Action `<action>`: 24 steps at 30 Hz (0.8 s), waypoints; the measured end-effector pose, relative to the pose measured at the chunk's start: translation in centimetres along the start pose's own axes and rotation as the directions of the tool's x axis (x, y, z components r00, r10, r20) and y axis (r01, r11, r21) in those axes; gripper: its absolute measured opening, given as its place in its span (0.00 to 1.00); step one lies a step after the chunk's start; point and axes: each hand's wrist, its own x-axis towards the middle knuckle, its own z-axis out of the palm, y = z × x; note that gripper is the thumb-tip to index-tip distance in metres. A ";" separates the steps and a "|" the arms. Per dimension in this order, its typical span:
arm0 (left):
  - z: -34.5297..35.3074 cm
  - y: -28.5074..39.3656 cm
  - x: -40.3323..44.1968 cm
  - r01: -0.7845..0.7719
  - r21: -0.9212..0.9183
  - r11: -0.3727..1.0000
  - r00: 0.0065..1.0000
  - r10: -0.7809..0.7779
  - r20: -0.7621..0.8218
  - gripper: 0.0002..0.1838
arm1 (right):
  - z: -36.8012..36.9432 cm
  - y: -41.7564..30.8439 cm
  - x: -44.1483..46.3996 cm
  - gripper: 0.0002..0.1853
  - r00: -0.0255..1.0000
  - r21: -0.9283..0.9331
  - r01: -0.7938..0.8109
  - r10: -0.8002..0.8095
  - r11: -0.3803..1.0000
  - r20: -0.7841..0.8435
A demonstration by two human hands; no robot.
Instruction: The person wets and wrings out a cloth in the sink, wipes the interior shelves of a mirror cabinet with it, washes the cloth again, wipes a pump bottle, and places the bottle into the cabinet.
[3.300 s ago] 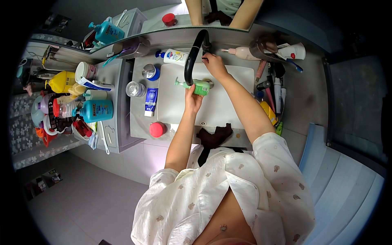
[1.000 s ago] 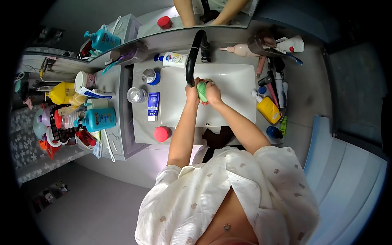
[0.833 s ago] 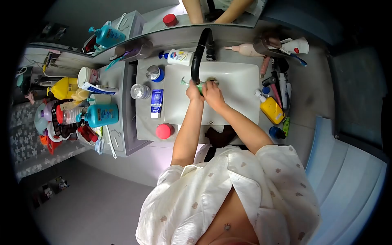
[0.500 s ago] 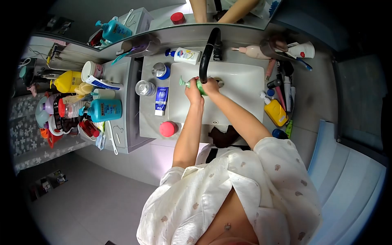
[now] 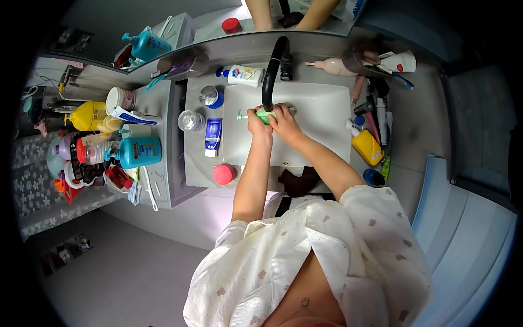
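Over the white sink [image 5: 324,128], both my hands are on a green pump bottle [image 5: 265,116], which lies on its side with its pale green pump head pointing left. My left hand [image 5: 258,124] is closed around the bottle near the pump end. My right hand [image 5: 284,124] is curled over the other end, its fingers on the upper side. Just above the bottle is the end of the black faucet [image 5: 271,82]. Part of the bottle is hidden by my fingers, and I cannot tell whether water is running.
Left of the sink are a white lotion bottle [image 5: 245,75], a blue tube [image 5: 213,136], a clear jar [image 5: 190,121] and a pink-red lid [image 5: 224,174]. On the right side lie a yellow bottle [image 5: 366,146] and several cosmetics. A teal pump bottle [image 5: 139,152] stands on the side cabinet.
The green bottle has turned so its pump head points more directly left and more of its green side shows. My right hand has shifted its fingers over the bottle. The view has moved slightly.
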 end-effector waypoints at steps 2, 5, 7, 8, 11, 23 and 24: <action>2.9 1.1 -3.7 0.009 0.211 0.978 0.999 0.000 -0.043 0.14 | 0.0 0.4 0.3 0.14 0.999 -0.012 -0.007 0.008 1.000 0.040; 1.6 0.2 -2.8 -0.094 0.436 0.895 0.993 0.051 0.109 0.16 | 0.9 3.0 0.8 0.15 0.780 -0.061 -0.601 0.601 0.797 0.176; 0.6 0.0 -2.2 -0.266 0.448 0.854 0.909 0.067 0.412 0.21 | -1.6 1.0 2.6 0.16 0.432 0.111 -0.900 0.825 0.423 0.365; 0.2 0.2 -2.6 -0.262 0.452 0.853 0.910 0.062 0.410 0.21 | -2.7 0.2 3.0 0.17 0.029 0.161 -0.983 0.803 -0.084 0.596; 0.4 0.7 -3.5 -0.251 0.289 0.924 0.772 0.011 0.635 0.10 | -3.2 4.0 1.4 0.19 -0.106 0.083 -0.958 0.605 -0.276 0.789; 1.2 -0.2 -3.0 -0.170 0.682 0.711 0.969 -0.003 0.245 0.12 | -3.6 0.5 -2.1 0.16 0.753 0.065 -0.656 0.648 0.752 0.117; 1.4 0.1 -3.5 0.007 0.714 0.700 0.985 -0.127 0.115 0.12 | -3.9 0.5 -2.4 0.14 0.927 -0.057 -0.373 0.374 0.926 0.014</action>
